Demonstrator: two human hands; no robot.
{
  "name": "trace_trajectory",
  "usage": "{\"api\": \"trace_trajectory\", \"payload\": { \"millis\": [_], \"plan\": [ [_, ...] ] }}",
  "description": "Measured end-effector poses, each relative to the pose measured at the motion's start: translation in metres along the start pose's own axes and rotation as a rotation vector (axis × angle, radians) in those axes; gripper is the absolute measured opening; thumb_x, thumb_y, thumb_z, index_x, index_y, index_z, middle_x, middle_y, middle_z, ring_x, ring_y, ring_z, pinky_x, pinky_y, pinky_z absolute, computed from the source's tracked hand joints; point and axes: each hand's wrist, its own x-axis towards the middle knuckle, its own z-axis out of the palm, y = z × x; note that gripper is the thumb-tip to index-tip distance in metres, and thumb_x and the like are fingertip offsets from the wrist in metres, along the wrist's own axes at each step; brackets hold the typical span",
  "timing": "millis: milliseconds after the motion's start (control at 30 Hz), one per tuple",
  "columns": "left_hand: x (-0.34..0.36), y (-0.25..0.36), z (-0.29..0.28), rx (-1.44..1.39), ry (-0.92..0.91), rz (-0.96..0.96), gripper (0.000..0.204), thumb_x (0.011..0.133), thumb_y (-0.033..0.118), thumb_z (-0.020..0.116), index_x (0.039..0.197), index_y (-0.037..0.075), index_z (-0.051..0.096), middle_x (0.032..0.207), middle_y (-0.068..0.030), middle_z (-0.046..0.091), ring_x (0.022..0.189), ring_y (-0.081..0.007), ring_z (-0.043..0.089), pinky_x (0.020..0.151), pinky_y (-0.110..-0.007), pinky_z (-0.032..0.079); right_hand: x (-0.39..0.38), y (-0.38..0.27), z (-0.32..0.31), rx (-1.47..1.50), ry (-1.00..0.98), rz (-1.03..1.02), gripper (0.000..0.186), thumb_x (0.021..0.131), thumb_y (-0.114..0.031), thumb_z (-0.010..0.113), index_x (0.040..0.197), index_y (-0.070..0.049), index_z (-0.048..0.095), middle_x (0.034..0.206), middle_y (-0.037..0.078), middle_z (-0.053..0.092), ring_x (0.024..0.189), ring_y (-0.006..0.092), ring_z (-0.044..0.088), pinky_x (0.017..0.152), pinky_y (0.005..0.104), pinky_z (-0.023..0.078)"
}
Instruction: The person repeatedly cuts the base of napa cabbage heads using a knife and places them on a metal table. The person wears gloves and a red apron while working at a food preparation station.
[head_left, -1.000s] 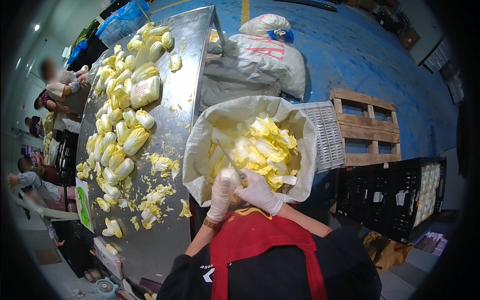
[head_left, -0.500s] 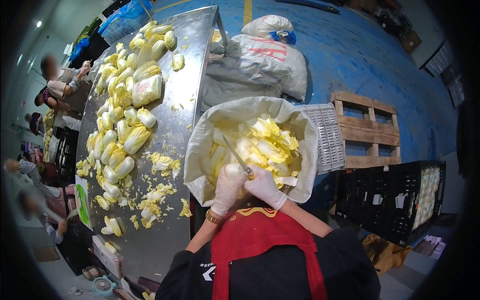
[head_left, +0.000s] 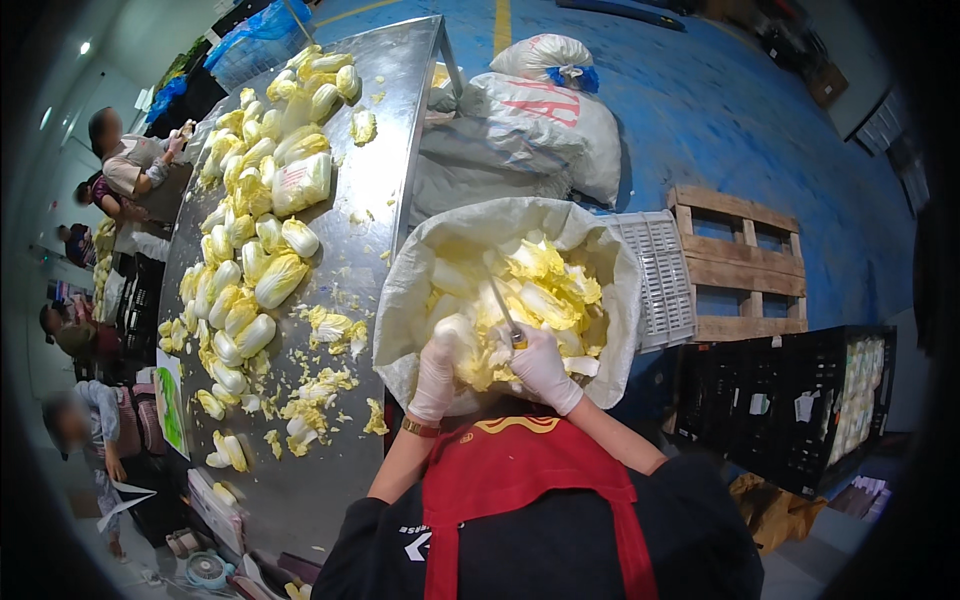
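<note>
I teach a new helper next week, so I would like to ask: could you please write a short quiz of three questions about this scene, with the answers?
1. Choose one. What does the right hand hold? A) a spoon B) a knife C) a brush
2. True or false: the metal table stands to the right of the open sack.
3. Fill the gaps: the person wears a ____ apron, and the floor is mostly ____.

Key
1. B, a knife.
2. False; the table is to the left of the sack.
3. red; blue.
</note>
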Motion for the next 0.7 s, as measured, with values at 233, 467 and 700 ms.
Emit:
{"api": "trace_trajectory", "payload": {
  "millis": [233,467,700],
  "plan": [
    [-0.004,0.016,0.017,-0.204,0.173,-0.017,0.055,0.092,0.049,0.054,0.121,0.003,0.052,0.108,-0.0060,0.058,0.097,-0.0147,0.060,0.084,-0.031,0.051,0.027,0.067,-0.023,-0.324,0.066,0.206,0.034,0.083,-0.035,0.066,0.096,-0.003,0.068,0.084,0.022,0.067,0.078,0.0358,0.066,0.070,0.0398,0.053],
    [-0.001,0.011,0.026,-0.163,0.084,-0.020,0.050,0.096,0.042,0.052,0.125,0.002,0.050,0.113,-0.0066,0.057,0.100,-0.0145,0.057,0.085,-0.030,0.050,0.016,0.022,-0.034,-0.011,-0.159,0.149,0.044,0.082,-0.031,0.068,0.117,-0.005,0.063,0.098,0.018,0.068,0.088,0.0326,0.066,0.080,0.0344,0.052],
    [-0.007,-0.001,0.023,-0.068,-0.039,-0.040,0.057,0.096,0.047,0.049,0.126,-0.001,0.050,0.115,-0.0076,0.059,0.102,-0.0152,0.058,0.088,-0.029,0.048,0.008,-0.004,-0.002,0.026,-0.123,-0.108,0.033,0.086,-0.026,0.065,0.110,-0.002,0.063,0.093,0.018,0.066,0.084,0.0303,0.065,0.074,0.0343,0.051]
  ]
}}
